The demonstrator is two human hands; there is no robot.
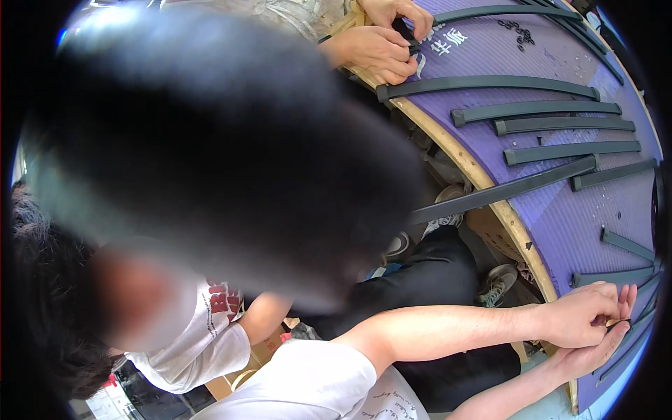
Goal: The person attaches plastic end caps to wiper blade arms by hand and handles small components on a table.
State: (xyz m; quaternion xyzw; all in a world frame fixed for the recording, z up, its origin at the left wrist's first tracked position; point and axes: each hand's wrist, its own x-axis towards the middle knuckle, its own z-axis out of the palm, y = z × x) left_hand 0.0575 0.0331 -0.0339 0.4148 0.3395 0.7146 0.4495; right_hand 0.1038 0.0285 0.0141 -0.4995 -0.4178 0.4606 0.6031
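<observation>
My left hand (575, 316) is above the right end of the purple table, its thumb and fingers pinched together. Right below it, my right hand (591, 355) touches it with the palm turned up. A small dark piece (619, 324) shows between the fingertips of the two hands; its kind is too small to make out. Close by my left hand lies a short dark strip (609, 274) with a capped end. Several more dark strips are partly hidden beyond my fingers.
Long dark strips (539, 108) lie across the purple ribbed table top (560, 210); one strip (483, 201) juts past its wooden edge. Small black rings (521, 33) lie at the far side. A co-worker's hands (381, 56) hold a black piece. A blurred dark shape (224, 154) covers much of the left.
</observation>
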